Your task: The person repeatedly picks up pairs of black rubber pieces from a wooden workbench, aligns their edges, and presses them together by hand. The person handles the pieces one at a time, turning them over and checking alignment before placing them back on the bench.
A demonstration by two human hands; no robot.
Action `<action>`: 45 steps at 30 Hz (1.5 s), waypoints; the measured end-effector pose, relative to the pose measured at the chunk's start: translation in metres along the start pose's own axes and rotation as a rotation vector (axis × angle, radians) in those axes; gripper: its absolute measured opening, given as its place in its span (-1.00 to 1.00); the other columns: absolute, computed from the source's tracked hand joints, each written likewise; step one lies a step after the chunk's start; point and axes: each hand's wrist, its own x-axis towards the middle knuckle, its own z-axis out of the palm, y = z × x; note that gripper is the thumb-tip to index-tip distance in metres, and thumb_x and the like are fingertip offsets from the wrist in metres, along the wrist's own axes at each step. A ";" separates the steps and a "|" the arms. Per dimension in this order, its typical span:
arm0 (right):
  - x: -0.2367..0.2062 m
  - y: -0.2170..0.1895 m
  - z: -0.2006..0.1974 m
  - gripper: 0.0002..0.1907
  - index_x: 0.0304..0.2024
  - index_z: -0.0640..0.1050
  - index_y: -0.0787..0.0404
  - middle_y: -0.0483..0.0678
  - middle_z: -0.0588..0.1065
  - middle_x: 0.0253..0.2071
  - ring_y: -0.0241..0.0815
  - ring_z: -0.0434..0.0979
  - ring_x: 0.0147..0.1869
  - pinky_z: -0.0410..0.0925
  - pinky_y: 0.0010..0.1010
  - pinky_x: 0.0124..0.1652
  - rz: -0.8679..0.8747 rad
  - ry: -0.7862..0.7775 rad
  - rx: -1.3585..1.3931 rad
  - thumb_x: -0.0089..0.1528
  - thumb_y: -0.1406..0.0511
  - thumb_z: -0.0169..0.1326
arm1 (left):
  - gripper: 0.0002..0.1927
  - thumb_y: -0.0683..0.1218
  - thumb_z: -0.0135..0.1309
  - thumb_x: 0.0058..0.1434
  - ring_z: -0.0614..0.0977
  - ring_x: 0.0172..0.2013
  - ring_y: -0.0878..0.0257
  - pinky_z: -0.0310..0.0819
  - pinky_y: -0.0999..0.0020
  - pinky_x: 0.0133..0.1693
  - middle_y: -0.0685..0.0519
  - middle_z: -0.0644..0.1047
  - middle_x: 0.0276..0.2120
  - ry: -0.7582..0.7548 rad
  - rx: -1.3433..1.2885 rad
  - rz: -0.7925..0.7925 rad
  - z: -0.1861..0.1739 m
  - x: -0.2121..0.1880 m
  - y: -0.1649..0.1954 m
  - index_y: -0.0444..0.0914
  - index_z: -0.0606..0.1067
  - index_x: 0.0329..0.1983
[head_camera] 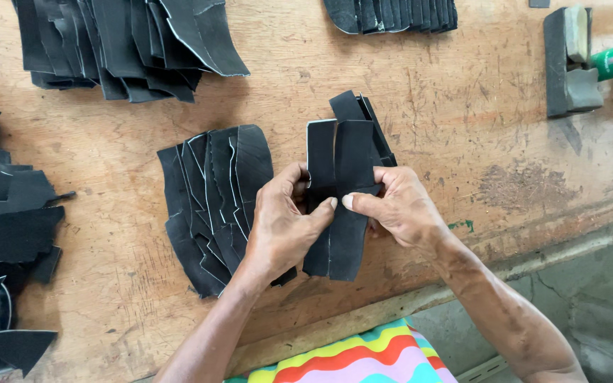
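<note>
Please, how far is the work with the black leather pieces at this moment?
Done, apparently: a fanned stack lies beside the left hand. In hand: both hands, left and right hand, pinch a few long black strips together. Possibly left: piles at the top left, top middle and left edge.

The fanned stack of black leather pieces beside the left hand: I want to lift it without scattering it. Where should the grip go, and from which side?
Judging by its pose, take the fanned stack at its lower end, near the table's front edge, where the pieces overlap most tightly. Come from the front, thumb on top and fingers slid beneath. The upper ends splay apart, so pinching there would likely catch only a few pieces.
</note>
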 end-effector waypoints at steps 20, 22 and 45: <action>-0.008 -0.002 0.016 -0.86 -0.23 0.63 0.28 -0.17 0.53 -0.50 -0.45 0.41 -0.54 0.32 -0.56 -0.57 -0.076 0.127 -0.198 0.19 0.35 0.26 | -0.59 -0.31 0.19 0.10 0.65 -0.31 0.39 0.59 0.49 -0.25 0.00 0.68 -0.26 -0.004 -0.035 -0.013 0.004 0.000 0.000 -0.40 0.52 0.06; -0.010 -0.009 0.017 -0.85 -0.23 0.62 0.27 -0.15 0.53 -0.53 -0.41 0.41 -0.58 0.30 -0.53 -0.59 -0.025 0.135 -0.245 0.19 0.32 0.25 | -0.63 -0.29 0.21 0.12 0.63 -0.33 0.38 0.57 0.46 -0.28 0.00 0.68 -0.29 0.026 0.146 0.020 0.005 -0.002 0.002 -0.39 0.54 0.04; -0.006 -0.024 -0.029 -0.72 -0.12 0.65 0.32 -0.20 0.59 -0.27 -0.46 0.50 -0.19 0.43 -0.55 -0.21 -0.159 -0.260 -0.168 0.19 0.27 0.28 | -0.78 -0.35 0.13 0.23 0.65 -0.21 0.35 0.62 0.44 -0.10 0.00 0.64 -0.21 -0.249 -0.526 -0.188 -0.001 0.011 -0.019 -0.40 0.52 -0.04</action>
